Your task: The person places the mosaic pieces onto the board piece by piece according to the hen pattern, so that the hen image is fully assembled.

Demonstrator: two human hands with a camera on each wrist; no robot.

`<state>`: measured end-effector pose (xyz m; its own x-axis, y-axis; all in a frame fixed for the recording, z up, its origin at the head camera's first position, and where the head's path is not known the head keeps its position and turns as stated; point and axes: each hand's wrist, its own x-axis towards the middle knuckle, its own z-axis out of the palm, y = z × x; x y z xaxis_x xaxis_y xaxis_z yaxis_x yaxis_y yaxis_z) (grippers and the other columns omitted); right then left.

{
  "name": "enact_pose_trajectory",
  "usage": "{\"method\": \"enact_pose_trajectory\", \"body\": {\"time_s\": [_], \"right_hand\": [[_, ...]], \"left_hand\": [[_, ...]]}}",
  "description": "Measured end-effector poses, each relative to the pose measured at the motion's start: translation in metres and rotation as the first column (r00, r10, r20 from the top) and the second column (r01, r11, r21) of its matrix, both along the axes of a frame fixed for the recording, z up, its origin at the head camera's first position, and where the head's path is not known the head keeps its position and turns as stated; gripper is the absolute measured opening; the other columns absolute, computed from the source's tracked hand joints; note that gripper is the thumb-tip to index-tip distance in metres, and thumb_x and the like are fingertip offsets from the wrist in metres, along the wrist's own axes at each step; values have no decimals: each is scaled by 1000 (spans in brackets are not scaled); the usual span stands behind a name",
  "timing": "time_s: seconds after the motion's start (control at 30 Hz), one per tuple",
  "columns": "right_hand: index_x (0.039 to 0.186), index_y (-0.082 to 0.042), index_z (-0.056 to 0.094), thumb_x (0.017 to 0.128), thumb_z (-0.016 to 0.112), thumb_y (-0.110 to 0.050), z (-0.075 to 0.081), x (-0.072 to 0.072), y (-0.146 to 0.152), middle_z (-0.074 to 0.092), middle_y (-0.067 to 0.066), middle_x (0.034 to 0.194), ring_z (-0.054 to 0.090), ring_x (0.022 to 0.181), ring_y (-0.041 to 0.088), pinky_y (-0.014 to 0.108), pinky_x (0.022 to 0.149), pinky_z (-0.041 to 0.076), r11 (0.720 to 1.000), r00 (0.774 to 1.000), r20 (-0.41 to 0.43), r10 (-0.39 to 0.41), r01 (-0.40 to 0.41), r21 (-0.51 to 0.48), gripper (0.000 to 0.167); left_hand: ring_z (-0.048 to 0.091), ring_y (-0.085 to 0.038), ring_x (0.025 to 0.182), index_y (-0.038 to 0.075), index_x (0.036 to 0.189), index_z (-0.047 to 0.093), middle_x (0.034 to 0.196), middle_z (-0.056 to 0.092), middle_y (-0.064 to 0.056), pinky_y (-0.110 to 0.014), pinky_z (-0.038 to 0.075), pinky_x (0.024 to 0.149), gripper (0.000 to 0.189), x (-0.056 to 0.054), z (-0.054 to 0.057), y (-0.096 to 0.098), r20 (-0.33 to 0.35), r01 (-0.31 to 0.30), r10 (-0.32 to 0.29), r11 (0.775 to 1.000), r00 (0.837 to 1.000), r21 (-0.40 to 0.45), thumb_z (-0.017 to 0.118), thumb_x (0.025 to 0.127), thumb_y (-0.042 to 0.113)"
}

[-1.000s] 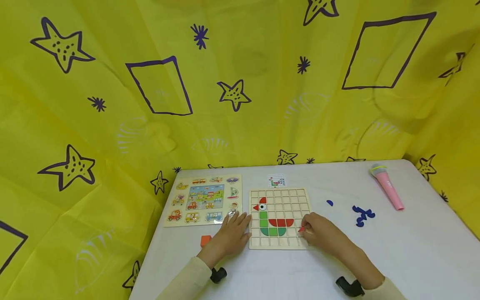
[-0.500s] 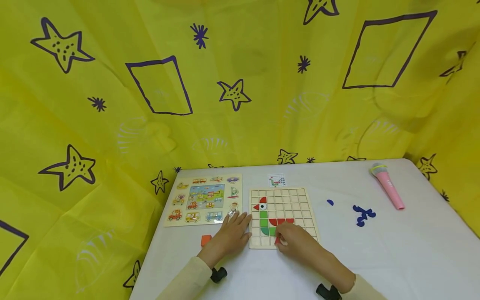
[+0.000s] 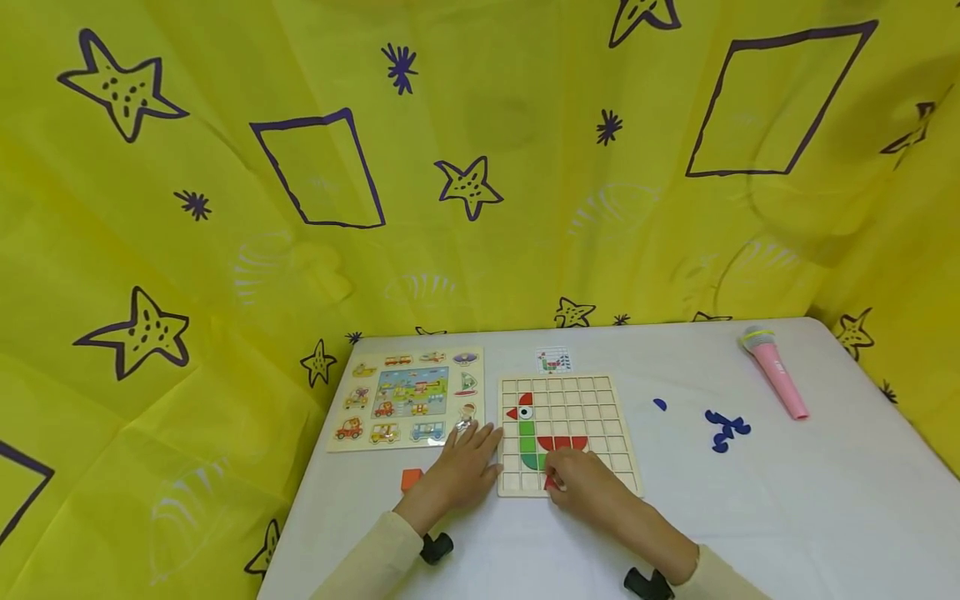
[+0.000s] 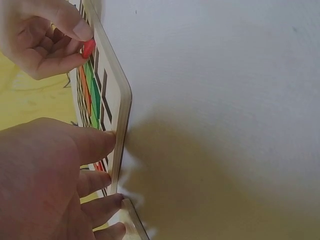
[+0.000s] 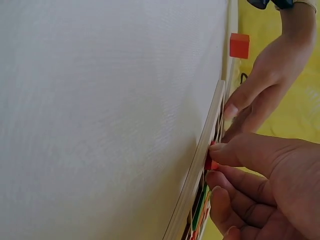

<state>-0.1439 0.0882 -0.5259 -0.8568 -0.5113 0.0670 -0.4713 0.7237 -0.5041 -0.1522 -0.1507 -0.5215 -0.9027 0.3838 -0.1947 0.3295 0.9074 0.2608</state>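
A wooden grid board point(image 3: 573, 410) lies on the table with a bird-like figure of red and green pieces in its cells, one bearing an eye point(image 3: 526, 413). Over the lower middle of the board, my right hand point(image 3: 592, 486) pinches a small red triangle piece point(image 3: 551, 482) between thumb and fingers, right at the bottom row. The right wrist view has this red piece point(image 5: 211, 159) close to the board's near edge. My left hand point(image 3: 463, 469), fingers spread, rests along the board's left edge, thumb point(image 4: 100, 144) touching the wood. Part of the green row is hidden behind my right hand.
A vehicle puzzle board point(image 3: 412, 392) lies to the left, an orange-red cube point(image 3: 411, 480) below it. Behind the grid board is a small picture card point(image 3: 554, 361). Several dark blue pieces point(image 3: 725, 432) and a pink toy microphone point(image 3: 782, 379) lie to the right.
My right hand has moved left with the red triangle, from the board's right side to its lower middle, then slightly further left. My left hand has stayed put.
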Motion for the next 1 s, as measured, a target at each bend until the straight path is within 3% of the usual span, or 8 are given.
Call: {"method": "enact_pose_trajectory", "body": {"time_s": [0.3, 0.6, 0.8, 1.0], "right_hand": [[85, -13, 70, 83, 83, -1, -1, 2, 1, 62, -8, 78, 52, 70, 6, 26, 65, 48, 999, 1000, -3, 20, -21, -32, 18], [79, -15, 67, 88, 77, 1, -4, 2, 0, 65, -6, 76, 59, 69, 8, 30, 63, 52, 1000, 985, -172, 25, -27, -10, 21], [78, -18, 64, 88, 77, -1, -5, 1, -2, 59, -10, 74, 51, 68, 5, 28, 62, 46, 1000, 988, -154, -7, 6, -3, 23], [81, -14, 68, 86, 79, -1, -4, 2, -2, 66, -7, 78, 58, 69, 6, 28, 64, 54, 1000, 988, -156, 12, -13, -7, 19]], "left_hand": [[26, -35, 161, 15, 164, 40, 170, 38, -8, -60, 16, 131, 62, 0, 2, 1, 4, -4, 4, 1000, 1000, 0, 57, 108, 36], [28, -36, 160, 14, 163, 41, 169, 39, -9, -61, 17, 130, 61, -2, 0, 0, -13, 8, -8, 1000, 1000, 2, 57, 109, 36], [28, -36, 160, 13, 163, 41, 169, 40, -10, -61, 17, 130, 61, -3, -2, -1, -20, 10, -10, 1000, 1000, 6, 57, 109, 36], [28, -36, 160, 13, 163, 41, 169, 40, -10, -61, 17, 130, 61, -2, -1, -1, -13, 3, -3, 1000, 1000, 8, 57, 109, 36]]}}
